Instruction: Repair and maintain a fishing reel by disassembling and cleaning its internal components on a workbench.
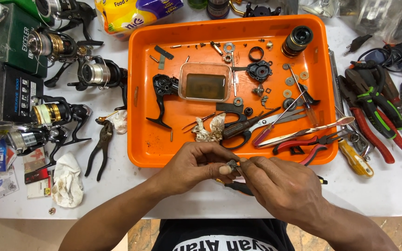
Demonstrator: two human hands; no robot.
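My left hand (196, 163) and my right hand (282, 185) meet just in front of the orange tray (141, 93), above the white table's near edge. Between their fingertips they pinch a small grey metal part (232, 164); its shape is too small to tell. Under my right hand an orange-and-black tool handle (239, 188) shows on the table. In the tray lie a black reel body (164, 91), a small clear tub of brownish liquid (205, 82), scissors (244, 130), a dirty rag (210, 128), a dark spool (297, 40) and several washers and screws.
Several fishing reels (54, 46) and their boxes crowd the table's left side. Black pliers (101, 148) and a crumpled tissue (67, 179) lie left of the tray. Several pliers and cutters with red, green and yellow handles (373, 116) lie on the right. A yellow food bag (131, 14) sits behind.
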